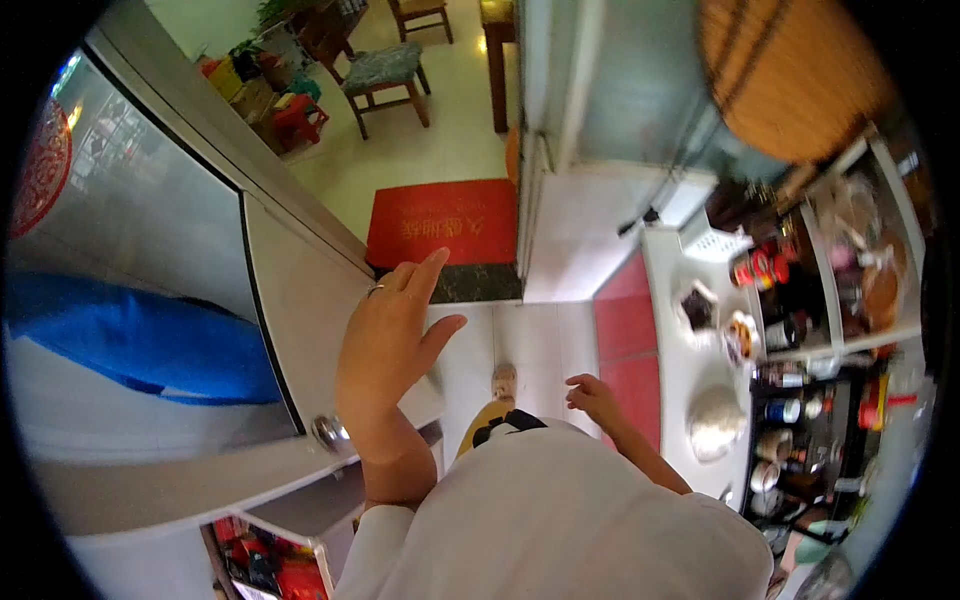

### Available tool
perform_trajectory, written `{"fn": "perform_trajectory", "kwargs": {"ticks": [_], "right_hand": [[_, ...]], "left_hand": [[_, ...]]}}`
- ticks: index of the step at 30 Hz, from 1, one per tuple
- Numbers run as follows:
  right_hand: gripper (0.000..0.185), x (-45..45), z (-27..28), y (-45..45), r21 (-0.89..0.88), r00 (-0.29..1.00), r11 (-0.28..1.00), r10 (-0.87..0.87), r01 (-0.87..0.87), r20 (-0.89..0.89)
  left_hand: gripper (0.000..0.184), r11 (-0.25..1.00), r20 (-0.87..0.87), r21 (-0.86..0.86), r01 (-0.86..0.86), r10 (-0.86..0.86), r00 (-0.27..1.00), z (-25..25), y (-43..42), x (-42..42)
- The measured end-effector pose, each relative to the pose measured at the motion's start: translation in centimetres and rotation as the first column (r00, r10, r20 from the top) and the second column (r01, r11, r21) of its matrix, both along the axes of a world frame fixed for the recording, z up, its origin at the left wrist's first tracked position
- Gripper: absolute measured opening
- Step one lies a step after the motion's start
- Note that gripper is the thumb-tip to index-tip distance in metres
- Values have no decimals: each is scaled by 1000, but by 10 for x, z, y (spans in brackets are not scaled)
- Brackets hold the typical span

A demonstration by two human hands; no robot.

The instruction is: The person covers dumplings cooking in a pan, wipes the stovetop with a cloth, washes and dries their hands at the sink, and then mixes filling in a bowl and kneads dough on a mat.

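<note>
My left hand (385, 340) is raised in front of the open door (310, 250), fingers stretched out and thumb apart, with a ring on one finger. Nothing is in it. Just below the wrist is the round metal door knob (328, 432); the hand is not on it. My right hand (595, 400) hangs low beside the red-fronted counter (628, 310), its fingers loosely bent and apart, with nothing visible in it. Ahead, a red doormat (442, 222) with yellow characters lies beyond the dark threshold (475, 284).
Through the doorway stand a wooden chair (385, 70) and a red stool (300, 120). Blue fabric (150, 340) shows at the door's glass on the left. On the right, the white countertop (670, 290) carries bowls, with a shelf (835, 350) of jars and bottles behind it.
</note>
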State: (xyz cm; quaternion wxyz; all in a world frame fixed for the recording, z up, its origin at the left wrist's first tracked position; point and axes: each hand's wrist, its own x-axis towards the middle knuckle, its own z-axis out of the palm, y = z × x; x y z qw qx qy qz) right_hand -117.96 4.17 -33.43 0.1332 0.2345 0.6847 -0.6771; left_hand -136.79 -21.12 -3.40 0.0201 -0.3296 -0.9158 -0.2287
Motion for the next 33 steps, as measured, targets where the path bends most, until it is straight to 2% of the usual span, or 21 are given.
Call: {"fn": "perform_trajectory", "kwargs": {"ticks": [3, 4, 5, 7, 8, 9, 10, 11, 13, 14, 16, 18, 20, 21, 22, 24, 25, 28, 30, 32, 33], "right_hand": [[31, -99, 7, -11, -51, 983, 982, 178, -180, -37], [30, -128, 6, -16, -55, 976, 975, 214, -217, -48], [30, -157, 11, -21, 100, 949, 947, 312, -306, -51], [31, -210, 12, -35, 358, 877, 832, 476, -424, -65], [31, -238, 16, -41, 365, 877, 829, 477, -423, -66], [31, -266, 19, -46, 455, 791, 729, 606, -512, -81], [32, -297, 21, -52, 540, 687, 611, 722, -580, -79], [32, -332, 30, -60, 543, 686, 608, 724, -580, -79], [32, -392, 45, -72, 250, 657, 626, 752, -738, 57], [32, -417, 31, -76, 248, 656, 626, 752, -740, 60], [32, -478, -8, -79, 579, 591, 468, 806, -668, 29], [32, -534, -33, -79, 557, 585, 449, 807, -698, 83], [30, -583, -89, -70, 634, 611, 422, 785, -648, 101], [28, -602, -79, -66, 471, 698, 570, 700, -673, 151], [28, -609, -84, -62, 460, 712, 589, 685, -665, 152], [27, -645, -109, -40, 516, 644, 441, 693, -734, 325], [27, -656, -112, -27, 517, 659, 455, 678, -725, 326], [28, -696, -107, -2, 514, 721, 536, 637, -669, 273], [29, -723, -66, 7, 526, 702, 479, 589, -703, 402], [30, -756, -35, 13, 464, 685, 505, 564, -728, 460], [30, -772, -34, 19, 434, 680, 523, 550, -733, 485]], "left_hand": [[60, 996, -32, 77, -43, 46, 998, 2, -6, -72], [61, 990, -29, 52, -134, 135, 990, 1, -8, -91], [63, 976, -29, 25, -219, 219, 975, 1, -9, -110], [63, 972, -8, -34, -233, 233, 972, -11, -17, -141], [64, 965, 14, -97, -244, 247, 969, -16, -20, -154], [64, 965, 12, -92, -247, 249, 968, -21, -22, -164], [64, 964, 88, -91, -250, 258, 962, -25, -26, -178], [65, 963, 163, -92, -252, 264, 951, -28, -28, -192], [65, 955, 183, -127, -268, 288, 940, -29, -27, -221], [65, 945, 202, -164, -283, 313, 928, -30, -26, -236], [66, 949, 185, -167, -268, 297, 937, -35, -24, -271], [66, 952, 160, -178, -247, 276, 948, -34, -19, -319], [66, 961, 150, -186, -204, 233, 961, -32, -6, -374], [66, 962, 155, -202, -185, 218, 964, -27, 1, -402], [66, 954, 169, -239, -183, 227, 959, -20, 6, -426], [65, 952, 153, -259, -162, 206, 966, -10, 18, -486], [65, 960, 180, -235, -151, 196, 964, -8, 17, -506], [63, 972, 191, -203, -117, 156, 969, -12, 2, -559], [61, 975, 172, -203, -95, 131, 976, -17, -11, -582], [62, 924, 264, -341, -176, 274, 925, -23, -28, -616], [62, 926, 255, -340, -163, 258, 932, -29, -38, -634]]}}
